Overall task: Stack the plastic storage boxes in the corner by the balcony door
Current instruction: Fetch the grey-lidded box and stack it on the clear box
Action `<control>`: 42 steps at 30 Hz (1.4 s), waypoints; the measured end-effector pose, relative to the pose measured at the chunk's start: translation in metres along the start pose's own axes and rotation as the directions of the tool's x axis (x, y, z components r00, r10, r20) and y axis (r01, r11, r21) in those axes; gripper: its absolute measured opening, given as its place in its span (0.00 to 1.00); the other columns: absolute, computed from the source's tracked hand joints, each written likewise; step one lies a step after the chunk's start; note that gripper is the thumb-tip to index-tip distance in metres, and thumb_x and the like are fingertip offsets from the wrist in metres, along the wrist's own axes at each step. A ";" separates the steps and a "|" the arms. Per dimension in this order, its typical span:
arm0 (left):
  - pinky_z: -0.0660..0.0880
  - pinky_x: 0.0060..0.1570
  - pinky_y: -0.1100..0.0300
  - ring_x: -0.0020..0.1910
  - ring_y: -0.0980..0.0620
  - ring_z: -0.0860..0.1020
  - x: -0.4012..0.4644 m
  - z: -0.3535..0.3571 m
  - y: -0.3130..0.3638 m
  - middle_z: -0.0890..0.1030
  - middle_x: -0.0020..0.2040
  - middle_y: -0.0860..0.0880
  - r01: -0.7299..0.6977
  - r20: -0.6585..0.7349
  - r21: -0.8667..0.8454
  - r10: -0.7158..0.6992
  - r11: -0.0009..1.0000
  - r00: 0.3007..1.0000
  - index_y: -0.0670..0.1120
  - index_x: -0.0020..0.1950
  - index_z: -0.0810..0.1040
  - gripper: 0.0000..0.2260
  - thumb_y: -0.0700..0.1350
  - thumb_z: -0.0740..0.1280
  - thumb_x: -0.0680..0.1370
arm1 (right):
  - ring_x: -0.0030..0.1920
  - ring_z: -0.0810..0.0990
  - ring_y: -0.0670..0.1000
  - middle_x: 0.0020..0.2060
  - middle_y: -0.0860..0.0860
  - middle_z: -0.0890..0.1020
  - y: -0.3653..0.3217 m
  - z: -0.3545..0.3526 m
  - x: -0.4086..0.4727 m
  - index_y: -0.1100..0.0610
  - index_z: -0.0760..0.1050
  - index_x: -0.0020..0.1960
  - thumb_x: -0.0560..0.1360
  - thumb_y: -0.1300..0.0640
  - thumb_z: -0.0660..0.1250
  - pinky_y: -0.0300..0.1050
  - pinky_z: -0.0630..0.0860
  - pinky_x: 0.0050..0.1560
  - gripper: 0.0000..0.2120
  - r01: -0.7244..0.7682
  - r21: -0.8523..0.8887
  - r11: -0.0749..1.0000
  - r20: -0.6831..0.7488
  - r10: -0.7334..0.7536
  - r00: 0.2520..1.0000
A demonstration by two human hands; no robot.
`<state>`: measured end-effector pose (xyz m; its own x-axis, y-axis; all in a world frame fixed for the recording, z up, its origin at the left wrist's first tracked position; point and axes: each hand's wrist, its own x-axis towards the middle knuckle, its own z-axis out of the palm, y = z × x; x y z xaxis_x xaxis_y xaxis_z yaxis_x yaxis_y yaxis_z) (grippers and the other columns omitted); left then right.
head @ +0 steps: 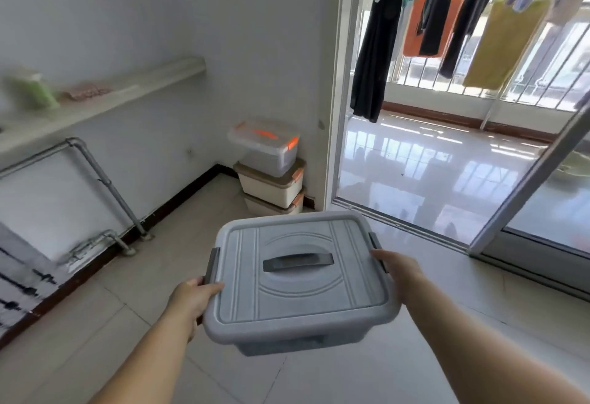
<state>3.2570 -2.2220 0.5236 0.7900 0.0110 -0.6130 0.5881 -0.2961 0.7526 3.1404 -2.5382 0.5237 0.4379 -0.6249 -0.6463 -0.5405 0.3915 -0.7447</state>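
While both hands grip it, grey lidded box (300,279) shows dark handle.

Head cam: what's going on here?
A person carries a grey box with both hands, left hand and right hand gripping its sides. Ahead, in the corner beside the balcony door, stands a stack of three boxes, a clear one on top. The grey box is not yet stacked.

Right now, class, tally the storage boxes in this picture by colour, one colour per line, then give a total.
Grey box, carried by the left hand and right hand: 1
Clear box with orange latches, top of the corner stack: 1
Cream boxes, upper and lower: 2
Total: 4
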 end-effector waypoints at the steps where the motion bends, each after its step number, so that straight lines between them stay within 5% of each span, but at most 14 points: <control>1: 0.77 0.55 0.42 0.50 0.37 0.81 0.017 -0.001 0.011 0.82 0.49 0.37 0.007 0.001 -0.008 -0.007 1.000 1.000 0.38 0.63 0.74 0.17 0.37 0.69 0.74 | 0.44 0.80 0.60 0.38 0.57 0.80 -0.014 0.015 0.016 0.61 0.76 0.38 0.67 0.55 0.73 0.55 0.78 0.55 0.10 0.005 -0.010 1.000 0.012 -0.005 1.000; 5: 0.78 0.52 0.43 0.46 0.38 0.81 0.088 -0.011 0.056 0.82 0.42 0.40 0.025 0.000 -0.042 -0.025 0.999 1.000 0.41 0.59 0.75 0.14 0.38 0.69 0.74 | 0.45 0.80 0.61 0.39 0.58 0.80 -0.061 0.078 0.068 0.61 0.76 0.39 0.67 0.56 0.73 0.57 0.77 0.56 0.10 0.007 -0.033 0.999 0.050 -0.005 0.999; 11: 0.78 0.48 0.47 0.43 0.41 0.80 0.218 -0.044 0.145 0.81 0.45 0.39 0.006 0.015 -0.010 -0.006 1.000 1.000 0.36 0.62 0.73 0.17 0.36 0.69 0.74 | 0.44 0.81 0.60 0.39 0.57 0.82 -0.129 0.192 0.139 0.62 0.79 0.44 0.66 0.55 0.74 0.53 0.77 0.52 0.13 0.004 -0.011 1.000 0.041 -0.004 0.999; 14: 0.75 0.38 0.55 0.39 0.45 0.78 0.273 -0.062 0.207 0.79 0.58 0.35 -0.035 0.039 -0.018 0.035 0.999 0.999 0.36 0.70 0.67 0.26 0.36 0.69 0.74 | 0.47 0.82 0.61 0.41 0.59 0.83 -0.170 0.244 0.165 0.63 0.80 0.45 0.65 0.55 0.74 0.56 0.78 0.55 0.14 0.017 0.019 1.000 0.026 -0.017 1.000; 19: 0.75 0.58 0.45 0.59 0.38 0.78 0.360 -0.071 0.296 0.75 0.66 0.35 -0.099 0.072 -0.023 0.100 0.995 0.992 0.37 0.73 0.64 0.31 0.37 0.71 0.73 | 0.49 0.82 0.62 0.41 0.58 0.83 -0.242 0.305 0.202 0.60 0.78 0.38 0.65 0.53 0.74 0.60 0.77 0.58 0.10 0.060 0.059 0.996 -0.014 -0.060 0.998; 26: 0.75 0.50 0.53 0.45 0.46 0.79 0.468 -0.025 0.414 0.79 0.60 0.41 -0.221 0.161 -0.182 0.251 0.958 0.955 0.40 0.71 0.68 0.28 0.39 0.71 0.73 | 0.42 0.80 0.59 0.39 0.56 0.81 -0.347 0.356 0.302 0.60 0.76 0.42 0.65 0.52 0.74 0.55 0.78 0.53 0.13 0.112 0.186 0.976 -0.089 -0.097 0.991; 31: 0.74 0.49 0.52 0.44 0.48 0.78 0.543 0.022 0.490 0.79 0.58 0.43 -0.230 0.173 -0.219 0.269 0.948 0.947 0.44 0.73 0.65 0.30 0.41 0.71 0.73 | 0.49 0.81 0.60 0.48 0.57 0.82 -0.409 0.379 0.384 0.61 0.78 0.52 0.63 0.52 0.76 0.59 0.77 0.57 0.22 0.056 0.259 0.964 -0.096 -0.032 0.995; 35: 0.75 0.51 0.51 0.51 0.45 0.78 0.606 0.052 0.540 0.78 0.64 0.41 -0.184 0.223 -0.149 0.214 0.971 0.951 0.45 0.73 0.66 0.28 0.41 0.69 0.74 | 0.51 0.81 0.59 0.49 0.57 0.82 -0.447 0.400 0.433 0.59 0.78 0.50 0.63 0.54 0.75 0.59 0.76 0.59 0.18 0.032 0.291 0.956 -0.124 0.005 0.992; 39: 0.75 0.57 0.49 0.58 0.43 0.77 0.654 0.079 0.569 0.76 0.66 0.41 -0.193 0.286 -0.046 0.198 0.980 0.937 0.45 0.73 0.66 0.27 0.40 0.68 0.76 | 0.44 0.80 0.57 0.43 0.55 0.81 -0.462 0.413 0.461 0.58 0.76 0.40 0.66 0.55 0.73 0.56 0.78 0.54 0.09 0.038 0.316 0.948 -0.195 0.026 0.980; 42: 0.73 0.62 0.44 0.62 0.41 0.76 0.690 0.087 0.583 0.75 0.67 0.42 -0.196 0.288 -0.006 0.189 0.981 0.939 0.46 0.73 0.66 0.25 0.39 0.66 0.76 | 0.41 0.79 0.55 0.44 0.55 0.79 -0.464 0.431 0.480 0.58 0.76 0.42 0.67 0.57 0.71 0.54 0.79 0.49 0.07 0.046 0.355 0.934 -0.203 0.028 0.979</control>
<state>4.1298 -2.4703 0.5184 0.8028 -0.3213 -0.5023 0.4229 -0.2870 0.8595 3.9107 -2.7287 0.4872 0.2673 -0.7376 -0.6200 -0.2293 0.5763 -0.7844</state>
